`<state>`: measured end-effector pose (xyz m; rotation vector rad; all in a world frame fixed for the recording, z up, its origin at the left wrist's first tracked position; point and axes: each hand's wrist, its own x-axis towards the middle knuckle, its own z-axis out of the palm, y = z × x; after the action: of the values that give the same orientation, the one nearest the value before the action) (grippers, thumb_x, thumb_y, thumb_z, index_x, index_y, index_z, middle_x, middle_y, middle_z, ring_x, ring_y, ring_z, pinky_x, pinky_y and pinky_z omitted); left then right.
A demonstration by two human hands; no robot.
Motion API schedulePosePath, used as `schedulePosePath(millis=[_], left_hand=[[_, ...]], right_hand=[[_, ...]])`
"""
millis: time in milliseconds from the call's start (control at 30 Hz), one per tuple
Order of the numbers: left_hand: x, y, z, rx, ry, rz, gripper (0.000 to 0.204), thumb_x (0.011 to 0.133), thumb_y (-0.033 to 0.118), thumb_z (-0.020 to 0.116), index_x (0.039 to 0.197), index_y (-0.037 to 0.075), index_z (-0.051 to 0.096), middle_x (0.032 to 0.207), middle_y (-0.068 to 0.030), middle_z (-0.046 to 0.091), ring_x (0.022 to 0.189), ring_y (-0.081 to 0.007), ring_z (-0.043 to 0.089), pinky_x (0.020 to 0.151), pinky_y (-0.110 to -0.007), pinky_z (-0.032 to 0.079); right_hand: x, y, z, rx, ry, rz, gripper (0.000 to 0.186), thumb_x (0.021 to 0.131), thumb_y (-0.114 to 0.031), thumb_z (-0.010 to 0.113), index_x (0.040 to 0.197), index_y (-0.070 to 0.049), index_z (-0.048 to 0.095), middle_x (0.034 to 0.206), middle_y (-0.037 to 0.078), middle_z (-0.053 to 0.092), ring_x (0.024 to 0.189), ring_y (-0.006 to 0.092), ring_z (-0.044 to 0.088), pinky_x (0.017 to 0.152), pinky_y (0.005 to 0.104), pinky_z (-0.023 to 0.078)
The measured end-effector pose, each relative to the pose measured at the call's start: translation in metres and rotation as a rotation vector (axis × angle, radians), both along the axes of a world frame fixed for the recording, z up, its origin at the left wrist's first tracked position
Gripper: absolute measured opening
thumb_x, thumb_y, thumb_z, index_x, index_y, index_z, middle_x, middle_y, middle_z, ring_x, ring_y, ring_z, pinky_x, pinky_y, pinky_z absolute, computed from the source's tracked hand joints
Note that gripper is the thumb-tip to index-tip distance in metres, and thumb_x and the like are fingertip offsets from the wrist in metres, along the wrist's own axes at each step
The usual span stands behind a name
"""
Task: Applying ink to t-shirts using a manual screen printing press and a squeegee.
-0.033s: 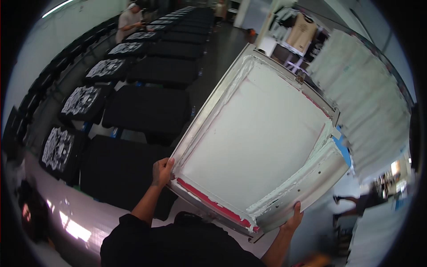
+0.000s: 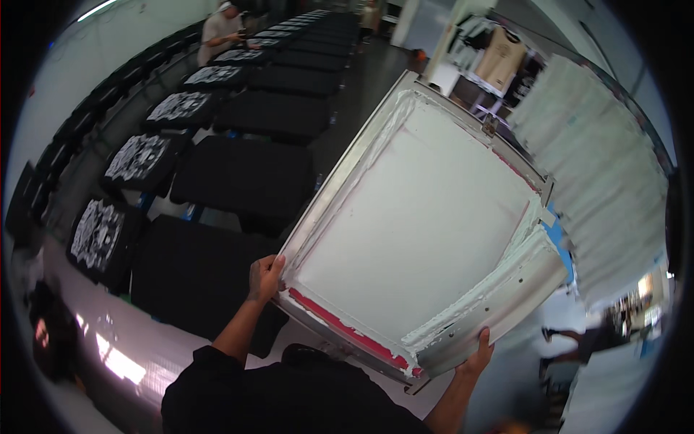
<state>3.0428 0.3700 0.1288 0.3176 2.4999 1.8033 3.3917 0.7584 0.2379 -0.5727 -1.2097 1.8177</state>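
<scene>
Between my hands I hold a large screen printing frame point(image 2: 405, 231), tilted, with a pale mesh and a metal border. Thick white ink is smeared along its inner edges, and a red strip point(image 2: 340, 322) shows along the near edge. My left hand point(image 2: 266, 277) grips the near left corner, thumb on top. Lower right, my right hand point(image 2: 476, 354) is closed on the metal edge, with the fingers underneath hidden. Blue tape point(image 2: 559, 239) sticks out beyond the frame's right side.
Left of the frame, long rows of black shirts point(image 2: 242, 177) lie on pallets, several with white prints point(image 2: 135, 157). A person point(image 2: 221, 32) stands far along the rows. Shirts on hangers point(image 2: 499, 58) and a pale hanging sheet point(image 2: 589, 173) are on the right, where another person's legs point(image 2: 571, 343) show.
The background has shifted slightly to the right in view. The frame stays in almost the same place in both hands.
</scene>
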Motion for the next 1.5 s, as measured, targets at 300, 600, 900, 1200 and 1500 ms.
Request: schedulePosePath(millis=[300, 600, 900, 1200, 1500], left_hand=[[0.145, -0.057, -0.015, 0.03, 0.024, 0.403, 0.052, 0.102, 0.045, 0.059, 0.087, -0.003, 0.069, 0.064, -0.0019, 0.05, 0.066, -0.0089, 0.047, 0.058, -0.032, 0.04], [0.33, -0.075, 0.098, -0.032, -0.218, 1.034, 0.064, 0.103, 0.052, 0.055, 0.065, 0.001, 0.048, 0.059, 0.002, 0.043, 0.06, -0.011, 0.038, 0.053, -0.036, 0.032], [0.446, 0.013, 0.096, -0.003, -0.424, 1.565, 0.064, 0.106, 0.049, 0.05, 0.062, 0.003, 0.042, 0.058, 0.0005, 0.037, 0.06, -0.0132, 0.032, 0.054, -0.038, 0.027], [0.444, 0.027, 0.058, 0.015, -0.498, 1.695, 0.067, 0.106, 0.049, 0.051, 0.062, -0.002, 0.045, 0.057, -0.0022, 0.038, 0.06, -0.0146, 0.035, 0.054, -0.041, 0.028], [0.393, -0.035, 0.032, 0.103, -0.644, 1.675, 0.066, 0.106, 0.049, 0.052, 0.067, -0.005, 0.051, 0.059, -0.0048, 0.043, 0.062, -0.0156, 0.038, 0.057, -0.04, 0.034]], right_hand=[[-0.044, 0.061, -0.039, -0.105, -0.036, 0.369, 0.067, 0.095, -0.025, 0.071, 0.149, 0.003, 0.042, 0.138, 0.016, 0.056, 0.125, 0.0325, 0.056, 0.106, 0.0475, 0.048], [-0.217, 0.035, 0.042, -0.194, -0.326, 0.96, 0.062, 0.095, -0.025, 0.072, 0.144, 0.004, 0.048, 0.13, 0.015, 0.062, 0.115, 0.031, 0.064, 0.1, 0.0452, 0.053], [-0.334, -0.066, 0.038, -0.083, -0.428, 1.562, 0.054, 0.096, -0.031, 0.071, 0.132, 0.006, 0.058, 0.116, 0.016, 0.069, 0.101, 0.0265, 0.069, 0.091, 0.0382, 0.056], [-0.386, -0.143, 0.017, 0.115, -0.564, 1.762, 0.055, 0.097, -0.033, 0.068, 0.132, 0.007, 0.057, 0.114, 0.017, 0.07, 0.1, 0.0272, 0.071, 0.09, 0.0385, 0.057], [-0.451, -0.226, -0.026, 0.169, -0.687, 1.72, 0.053, 0.095, -0.031, 0.072, 0.127, 0.008, 0.058, 0.109, 0.017, 0.07, 0.095, 0.0264, 0.071, 0.085, 0.0378, 0.058]])
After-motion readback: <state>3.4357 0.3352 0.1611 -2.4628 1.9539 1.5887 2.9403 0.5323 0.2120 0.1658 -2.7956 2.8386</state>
